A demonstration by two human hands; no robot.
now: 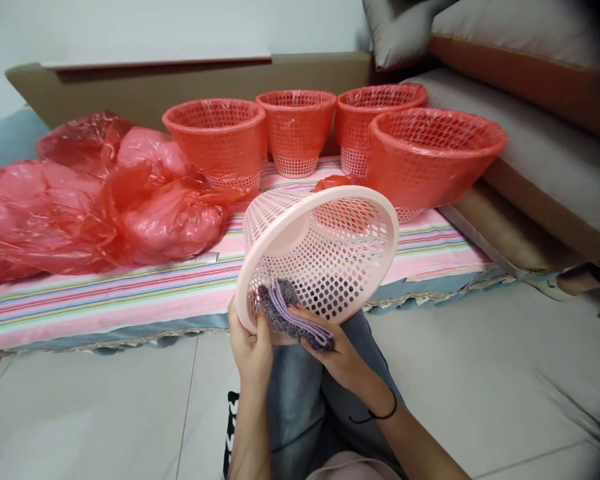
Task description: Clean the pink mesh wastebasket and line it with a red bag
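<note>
A pale pink perforated plastic basket (280, 240) is tilted over my knees, its mouth turned toward me. My left hand (253, 347) grips the near left part of its rim, with the thumb in front and the fingers partly hidden behind. A folded dark grey and purple cloth (297, 317) lies across the basket's lower rim. My right hand (333, 350) is closed around the right end of this cloth. The cloth's left end reaches just inside the basket, close to my left thumb.
Several pink baskets lined with red plastic bags (215, 133) stand along the back of the striped cover (200, 300). Bulky red plastic bags (145, 207) lie on the left. Large cushions (540, 160) are stacked at the right. Tiled floor (130, 400) shows below the seat's front edge.
</note>
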